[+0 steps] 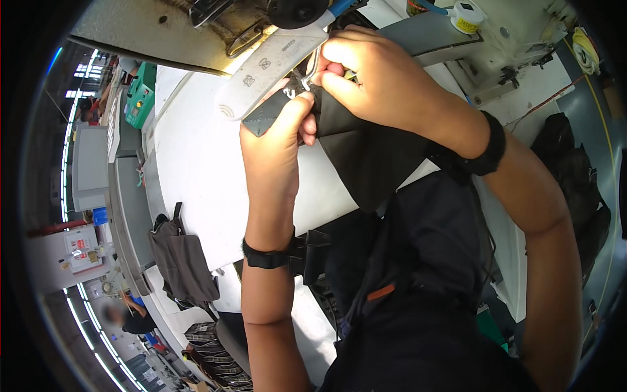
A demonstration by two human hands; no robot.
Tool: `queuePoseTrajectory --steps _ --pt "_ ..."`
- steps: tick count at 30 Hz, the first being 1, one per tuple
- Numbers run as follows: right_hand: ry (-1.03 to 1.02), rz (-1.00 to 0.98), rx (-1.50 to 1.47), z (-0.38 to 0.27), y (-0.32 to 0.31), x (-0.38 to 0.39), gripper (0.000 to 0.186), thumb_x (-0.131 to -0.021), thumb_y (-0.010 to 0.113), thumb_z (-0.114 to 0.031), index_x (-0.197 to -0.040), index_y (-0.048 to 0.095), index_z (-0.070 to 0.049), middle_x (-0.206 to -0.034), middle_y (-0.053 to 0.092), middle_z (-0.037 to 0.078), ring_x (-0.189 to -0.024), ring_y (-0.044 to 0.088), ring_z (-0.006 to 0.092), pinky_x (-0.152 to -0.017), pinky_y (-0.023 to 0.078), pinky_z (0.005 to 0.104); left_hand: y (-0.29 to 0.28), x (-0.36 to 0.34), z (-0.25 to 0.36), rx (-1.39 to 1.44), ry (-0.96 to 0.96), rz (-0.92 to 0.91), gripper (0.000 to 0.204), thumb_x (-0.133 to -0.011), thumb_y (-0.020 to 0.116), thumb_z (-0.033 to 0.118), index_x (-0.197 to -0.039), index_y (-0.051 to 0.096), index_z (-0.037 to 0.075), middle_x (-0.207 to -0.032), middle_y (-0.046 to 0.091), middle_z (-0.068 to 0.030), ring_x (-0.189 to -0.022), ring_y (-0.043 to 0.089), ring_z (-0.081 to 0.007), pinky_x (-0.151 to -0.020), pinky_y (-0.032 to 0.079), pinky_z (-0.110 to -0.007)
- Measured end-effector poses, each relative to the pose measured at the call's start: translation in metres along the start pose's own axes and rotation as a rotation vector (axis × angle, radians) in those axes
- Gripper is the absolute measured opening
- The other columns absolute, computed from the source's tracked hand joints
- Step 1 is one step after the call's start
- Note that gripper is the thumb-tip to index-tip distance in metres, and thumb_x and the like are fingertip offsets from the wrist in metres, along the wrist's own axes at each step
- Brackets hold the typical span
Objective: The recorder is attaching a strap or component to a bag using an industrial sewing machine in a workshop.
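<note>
From the head camera, the person's left hand (277, 140) and right hand (372, 78) meet over a dark grey folded fabric piece (369, 153) held up just in front of a white sewing machine (503, 39). The left hand is closed on the near edge of the fabric, thumb pressing a quilted corner (264, 119) flat, while the right hand is curled tight, its fingertips (326, 77) pinching the cloth where a small silver metal fitting (302, 83) shows. The rest of the fabric hangs from both hands down toward the person's dark-clothed lap. A white curved plastic guard (271, 72) lies just behind the left thumb. A black strap (268, 258) circles the left wrist, and another black band (490, 147) circles the right.

Further off, a white work table (196, 163) stretches to the left, with a grey bag-like sewn piece (183, 258) lying at its near edge. A green box (140, 98) sits at the far left. 1 small spool of thread (467, 16) stands on top of the machine.

The step in hand seems to be fixing or lining up the metal fitting on the fabric's edge. The next move likely calls for both hands keeping the edge taut and aligned while the pinched point is worked, with fine finger control rather than force.
</note>
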State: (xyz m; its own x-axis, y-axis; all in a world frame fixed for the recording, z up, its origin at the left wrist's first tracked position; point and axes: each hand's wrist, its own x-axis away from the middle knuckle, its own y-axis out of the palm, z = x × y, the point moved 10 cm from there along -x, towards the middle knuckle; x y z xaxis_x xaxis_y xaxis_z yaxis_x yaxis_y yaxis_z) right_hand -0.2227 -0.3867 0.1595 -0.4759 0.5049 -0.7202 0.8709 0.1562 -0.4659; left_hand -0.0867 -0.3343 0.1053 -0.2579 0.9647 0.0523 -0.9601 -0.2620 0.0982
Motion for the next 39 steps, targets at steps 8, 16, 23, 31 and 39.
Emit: queuePoseTrajectory --steps 8,16,23,31,39 --pt "0.031 -0.012 -0.027 -0.001 -0.001 -0.003 0.007 -0.084 0.059 -0.008 -0.083 0.061 -0.002 -0.082 0.066 0.015 -0.082 0.064 0.0349 -0.077 0.051 0.0448 0.000 0.002 -0.001 -0.014 -0.018 0.030 0.022 -0.091 0.067 0.005 -0.109 0.062 -0.005 -0.076 0.059 -0.0014 -0.061 0.053 -0.0084 -0.056 0.042 -0.022" --pt "0.050 -0.051 -0.023 0.003 0.001 -0.003 0.008 -0.086 0.062 -0.008 -0.085 0.063 -0.001 -0.081 0.064 0.014 -0.080 0.062 0.0319 -0.074 0.050 0.0426 0.002 -0.003 -0.001 -0.030 0.017 0.005 0.008 -0.092 0.064 0.008 -0.095 0.064 0.001 -0.066 0.056 -0.0002 -0.056 0.049 -0.0079 -0.053 0.041 -0.022" --pt "0.090 -0.085 -0.049 0.007 0.003 -0.002 0.008 -0.087 0.062 -0.008 -0.086 0.064 0.000 -0.082 0.063 0.012 -0.081 0.062 0.0290 -0.074 0.049 0.0400 0.006 0.000 0.003 -0.031 0.020 -0.010 0.013 -0.093 0.064 0.006 -0.102 0.065 -0.003 -0.072 0.057 -0.0011 -0.058 0.051 -0.0077 -0.053 0.041 -0.022" --pt "0.063 -0.031 -0.019 0.005 0.003 0.000 0.007 -0.087 0.062 -0.007 -0.086 0.064 0.000 -0.083 0.063 0.011 -0.082 0.062 0.0292 -0.075 0.050 0.0405 0.001 0.004 0.006 -0.079 0.040 0.072 0.020 -0.093 0.067 0.008 -0.108 0.062 -0.004 -0.071 0.058 -0.0024 -0.058 0.052 -0.0097 -0.056 0.042 -0.023" --pt "0.090 -0.062 -0.026 0.008 0.005 0.003 0.005 -0.087 0.062 -0.005 -0.085 0.063 -0.001 -0.084 0.064 0.011 -0.084 0.062 0.0294 -0.077 0.050 0.0401 0.005 0.007 0.008 -0.092 0.055 0.056 0.033 -0.092 0.068 0.007 -0.120 0.057 -0.008 -0.075 0.060 -0.0031 -0.060 0.053 -0.0088 -0.056 0.042 -0.023"
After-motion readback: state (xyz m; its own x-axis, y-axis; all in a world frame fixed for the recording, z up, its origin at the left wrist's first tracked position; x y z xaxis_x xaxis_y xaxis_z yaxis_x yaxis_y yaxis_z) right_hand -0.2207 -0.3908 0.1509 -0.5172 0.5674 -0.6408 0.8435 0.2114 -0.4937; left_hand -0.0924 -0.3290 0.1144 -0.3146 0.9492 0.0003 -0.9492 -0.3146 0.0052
